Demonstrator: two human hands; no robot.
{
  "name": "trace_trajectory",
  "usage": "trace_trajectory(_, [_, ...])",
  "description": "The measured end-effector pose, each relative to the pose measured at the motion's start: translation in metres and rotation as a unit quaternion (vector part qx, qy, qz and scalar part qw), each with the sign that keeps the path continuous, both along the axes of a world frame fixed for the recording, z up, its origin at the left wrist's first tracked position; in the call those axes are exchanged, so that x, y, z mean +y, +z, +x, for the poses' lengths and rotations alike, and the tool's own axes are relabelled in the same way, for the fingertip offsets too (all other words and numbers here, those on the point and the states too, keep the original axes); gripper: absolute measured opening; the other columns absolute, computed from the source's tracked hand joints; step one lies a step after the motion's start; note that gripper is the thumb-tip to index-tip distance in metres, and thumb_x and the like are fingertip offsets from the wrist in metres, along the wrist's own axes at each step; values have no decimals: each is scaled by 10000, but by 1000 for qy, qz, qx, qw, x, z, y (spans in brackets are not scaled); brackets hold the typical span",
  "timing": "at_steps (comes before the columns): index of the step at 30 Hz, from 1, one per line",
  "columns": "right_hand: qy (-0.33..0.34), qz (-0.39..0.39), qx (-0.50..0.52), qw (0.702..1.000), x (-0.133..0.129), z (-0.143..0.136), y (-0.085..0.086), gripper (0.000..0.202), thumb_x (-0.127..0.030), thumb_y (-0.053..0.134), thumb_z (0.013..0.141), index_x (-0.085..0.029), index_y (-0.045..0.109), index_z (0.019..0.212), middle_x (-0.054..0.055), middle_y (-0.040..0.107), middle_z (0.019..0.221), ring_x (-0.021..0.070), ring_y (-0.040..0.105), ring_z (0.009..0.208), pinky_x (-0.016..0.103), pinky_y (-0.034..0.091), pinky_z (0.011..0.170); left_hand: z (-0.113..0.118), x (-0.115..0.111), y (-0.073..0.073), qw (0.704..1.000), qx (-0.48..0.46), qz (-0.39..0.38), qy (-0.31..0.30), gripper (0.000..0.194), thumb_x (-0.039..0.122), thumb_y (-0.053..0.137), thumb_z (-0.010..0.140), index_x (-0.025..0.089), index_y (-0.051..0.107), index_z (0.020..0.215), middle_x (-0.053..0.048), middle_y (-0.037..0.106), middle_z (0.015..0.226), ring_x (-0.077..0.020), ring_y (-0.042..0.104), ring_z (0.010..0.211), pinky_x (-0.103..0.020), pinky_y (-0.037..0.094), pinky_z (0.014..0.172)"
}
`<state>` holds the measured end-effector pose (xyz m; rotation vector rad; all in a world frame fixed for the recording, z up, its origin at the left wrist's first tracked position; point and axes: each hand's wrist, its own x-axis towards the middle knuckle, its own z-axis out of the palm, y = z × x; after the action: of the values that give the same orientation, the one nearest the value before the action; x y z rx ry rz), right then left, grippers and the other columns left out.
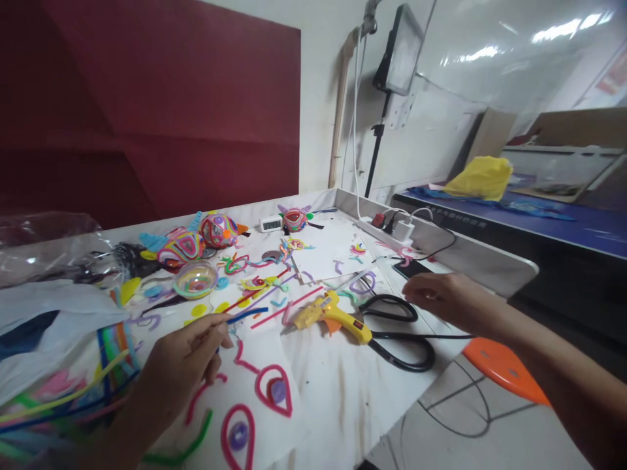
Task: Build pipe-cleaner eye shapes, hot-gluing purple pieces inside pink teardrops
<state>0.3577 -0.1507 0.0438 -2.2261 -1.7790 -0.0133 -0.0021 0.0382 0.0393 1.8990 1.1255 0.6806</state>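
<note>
My left hand (183, 356) is closed on a blue pipe cleaner (251, 313), whose end sticks out past the fingertips. Below it, pink pipe-cleaner shapes (290, 408) with purple coils inside lie on white paper, beside a green pipe cleaner (198, 440). At the right side of the table my right hand (434, 297) has curled fingers; whatever they may hold is hidden. A dark phone (410, 269) lies just behind that hand. Black-handled scissors (426, 356) rest between the hands, with a yellow glue gun (353, 324) lying against them.
Decorated colourful figures (180, 247) and a clear bowl (196, 279) stand at the back left. A small digital clock (271, 224) is near the wall. A bag of pipe cleaners (115, 356) lies at left. A power strip (386, 234) runs along the right ledge; an orange stool (504, 372) stands below.
</note>
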Motion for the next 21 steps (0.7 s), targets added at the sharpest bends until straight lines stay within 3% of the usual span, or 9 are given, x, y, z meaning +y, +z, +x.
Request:
trace_trajectory(4, [87,5,27,996,-12,-28,-5,182,-312,516,906,-241,678,863,52,713,900,184,677,770,320,534,719,-4,1,-9,1000,-2,-17,-13,350,527,526,761,186,603,775,65,475,445,-102,420,347,-201,296,353])
trace_trajectory(7, [116,19,11,993,-14,-48,-20,190,-293,554,890,-245,667,1035,89,692,1059,228,671,950,372,539,819,-5,2,-14,999,1,-21,-25,322,500,518,786,189,600,770,69,466,436,-103,425,347,-204,314,371])
trace_trajectory(9, [128,19,-30,991,-10,-60,-31,253,-263,580,872,-231,642,1115,108,687,1089,236,674,953,370,555,796,-4,0,-14,999,-1,-18,-32,312,483,510,786,187,607,767,51,519,485,-103,451,363,-210,337,388])
trace_trajectory(13, [104,9,-76,992,9,-76,-42,274,-214,568,864,-170,615,1130,132,711,1017,254,684,881,372,564,719,-1,-2,-11,1000,3,-16,-22,308,469,510,758,177,606,745,12,617,618,-84,446,353,-217,337,385])
trace_trajectory(21, [80,27,-82,993,39,-89,-47,221,-187,508,835,-155,574,1043,92,708,775,212,655,639,286,447,551,-2,1,-21,999,-9,-20,-29,386,492,501,784,156,642,912,12,606,667,-98,475,372,-232,376,397])
